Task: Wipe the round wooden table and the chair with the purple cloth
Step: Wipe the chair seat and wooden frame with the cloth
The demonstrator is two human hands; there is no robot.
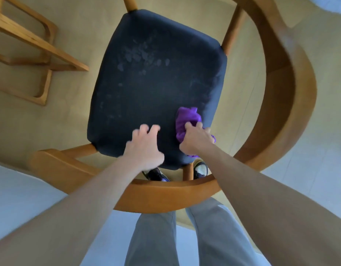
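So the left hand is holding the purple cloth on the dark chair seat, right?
Not quite. The head view shows the right hand holding the purple cloth on the dark chair seat; the left hand rests bare on the seat.

Chair [277, 89]: warm honey-brown wood frame. Seat cushion [156, 83]: very dark navy, near black, with pale greyish smudges and blotches toward its far side. Cloth [187, 120]: vivid purple, plain. Floor [73, 104]: pale beige, turning whitish-grey at near left and right. Trousers [152, 237]: light grey. Shoes [201, 168]: black and white with purple touches. Wooden frame [31, 41], far left: light orange-tan.
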